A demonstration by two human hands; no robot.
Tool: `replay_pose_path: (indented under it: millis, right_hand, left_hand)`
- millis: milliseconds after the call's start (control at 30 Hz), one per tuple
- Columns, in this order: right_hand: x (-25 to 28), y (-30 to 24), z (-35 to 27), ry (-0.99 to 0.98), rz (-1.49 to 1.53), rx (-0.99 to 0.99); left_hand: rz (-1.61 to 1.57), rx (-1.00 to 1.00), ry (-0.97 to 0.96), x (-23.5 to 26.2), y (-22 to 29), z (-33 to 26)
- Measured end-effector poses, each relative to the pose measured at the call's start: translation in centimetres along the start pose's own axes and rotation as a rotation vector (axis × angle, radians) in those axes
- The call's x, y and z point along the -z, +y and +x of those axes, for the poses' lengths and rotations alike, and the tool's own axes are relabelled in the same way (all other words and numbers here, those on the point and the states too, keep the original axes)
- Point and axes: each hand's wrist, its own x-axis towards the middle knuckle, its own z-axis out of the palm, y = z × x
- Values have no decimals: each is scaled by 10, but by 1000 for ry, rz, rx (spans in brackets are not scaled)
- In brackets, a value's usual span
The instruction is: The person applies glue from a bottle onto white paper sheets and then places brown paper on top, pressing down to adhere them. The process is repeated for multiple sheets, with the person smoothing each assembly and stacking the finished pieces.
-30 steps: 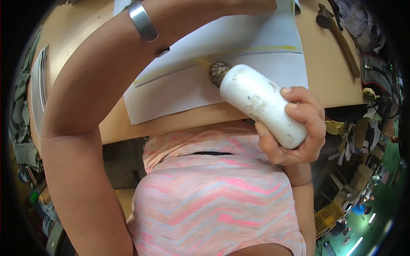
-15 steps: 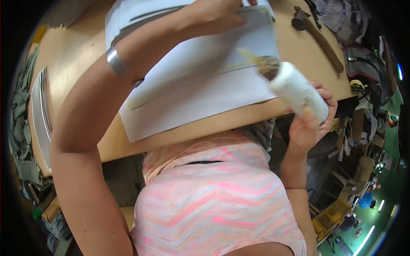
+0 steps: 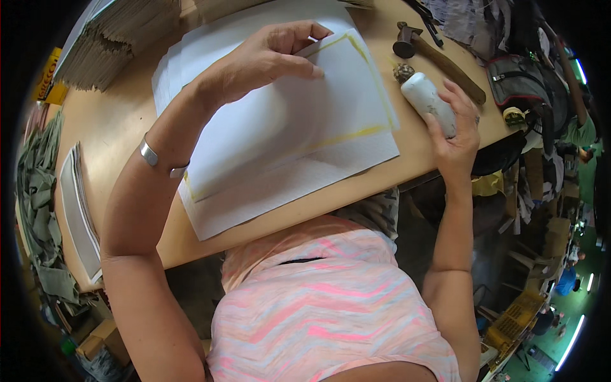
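The right hand's grip is wrapping around a white bottle lying near the counter's right edge, while the left hand is pinching the upper white sheet with yellow glue lines. Wet glue could be smearing if the sheet slides. The hammer just beside the bottle is crowding the hand, with more room to the left.
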Motion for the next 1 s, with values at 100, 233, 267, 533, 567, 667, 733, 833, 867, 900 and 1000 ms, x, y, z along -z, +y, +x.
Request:
replay_pose_path:
  millis: [100,233,267,533,567,667,733,833,867,900,1000]
  right_hand:
    - [-14,-29,26,22,78,300]
    - [-24,-42,49,-12,218,499]
    - [-28,-44,53,-4,247,516]
    - [-35,-75,95,-2,263,671]
    - [-31,-81,101,-5,211,671]
    - [-24,-108,133,12,117,727]
    - [-31,-123,157,30,175,734]
    - [-39,-156,193,163,197,789]
    - [-45,-167,205,207,129,790]
    - [-49,-177,217,246,107,787]
    - [-53,-193,244,249,75,739]
  left_hand:
    - [43,56,-60,-2,6,-2]
    - [-34,31,-96,-4,6,-3]
    - [-49,19,-94,-4,6,-5]
    - [-240,-115,109,4,6,-30]
    - [-118,-147,200,9,5,-35]
    - [190,-175,464,44,10,-85]
    - [266,-90,625,54,3,-125]
    - [383,54,837,53,-16,-180]
    - [343,75,862,47,-22,-197]
    - [302,93,884,39,-25,-209]
    - [152,107,894,2,-24,-219]
